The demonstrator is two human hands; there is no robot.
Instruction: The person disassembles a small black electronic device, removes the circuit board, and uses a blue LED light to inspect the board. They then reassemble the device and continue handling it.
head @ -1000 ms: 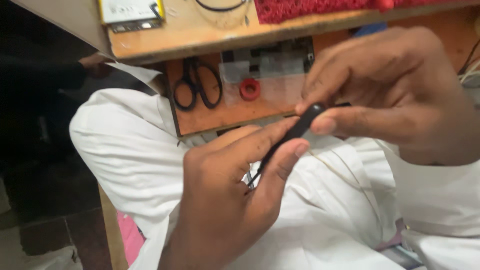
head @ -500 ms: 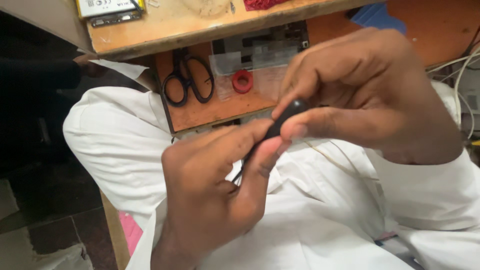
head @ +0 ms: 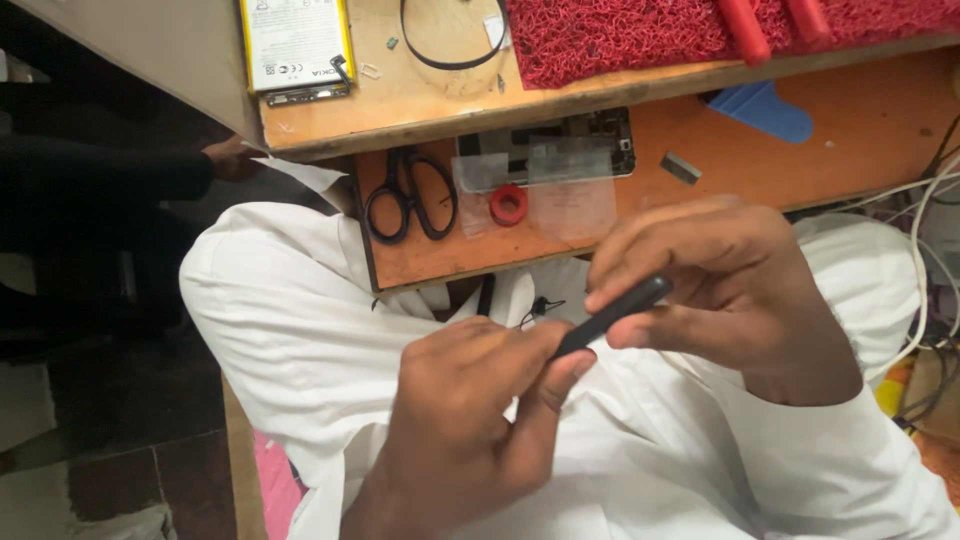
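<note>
Both hands hold one slim black stick-shaped tool over my lap, which is covered in white cloth. My left hand pinches its lower end between thumb and fingers. My right hand grips its upper end with fingertips curled over it. The tool slants up to the right between the two hands. Its lower tip is hidden inside my left hand.
A pull-out wooden shelf carries black scissors, a red tape ring, an opened phone and a blue pick. The desktop above holds a phone battery and a red mat. White cables hang at right.
The view has tilted so that more of the desktop shows. Both hands have kept their grip on the black tool, with its slant lying flatter now.
</note>
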